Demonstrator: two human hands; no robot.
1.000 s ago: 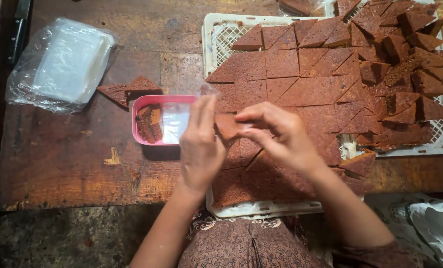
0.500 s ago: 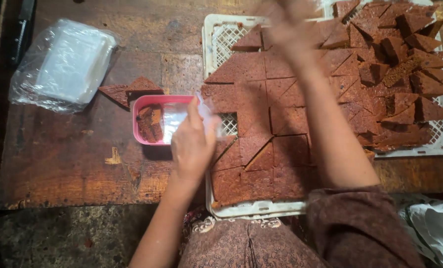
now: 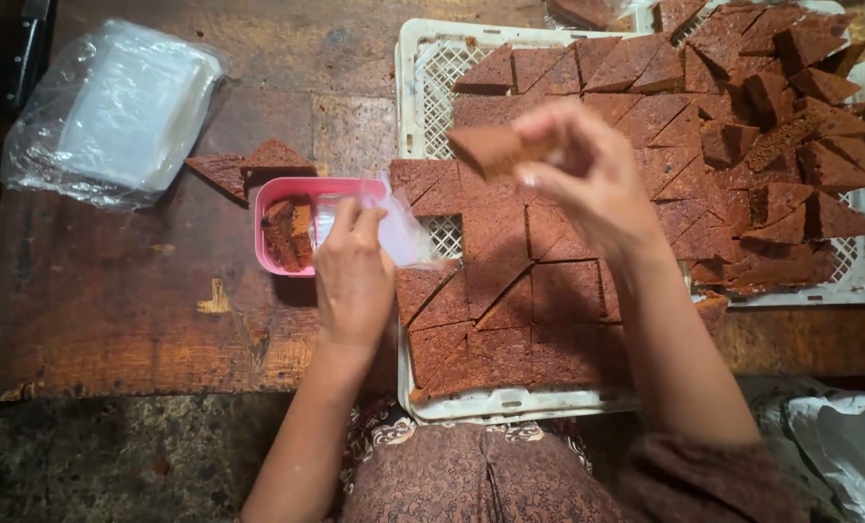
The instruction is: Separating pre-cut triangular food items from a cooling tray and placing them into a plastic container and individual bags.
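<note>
— What was held, and by which hand?

— A brown triangular cake slice (image 3: pixel 495 147) was pinched between the fingertips of the right hand (image 3: pixel 587 179), lifted above the near white crate (image 3: pixel 423 58); the left hand (image 3: pixel 353 276) was closed on a small clear bag (image 3: pixel 394 228) at the edge of the pink tray (image 3: pixel 277 189), in which more slices were seen.

— How was the slice judged to handle?

— It was judged light, soft and crumbly, easily broken at the thin corners; a hold across the broad faces, near the thick edge, was thought safest; the bag was judged thin and slippery.

— And the surroundings?

— A worn, stained wooden table (image 3: pixel 113 300) was seen, with two loose slices (image 3: pixel 248 163) beside the tray; a stack of clear bags (image 3: pixel 113 111) lay at the far left; a second crate (image 3: pixel 863 281), heaped with slices, stood at the right; the room beyond could not be made out.
</note>
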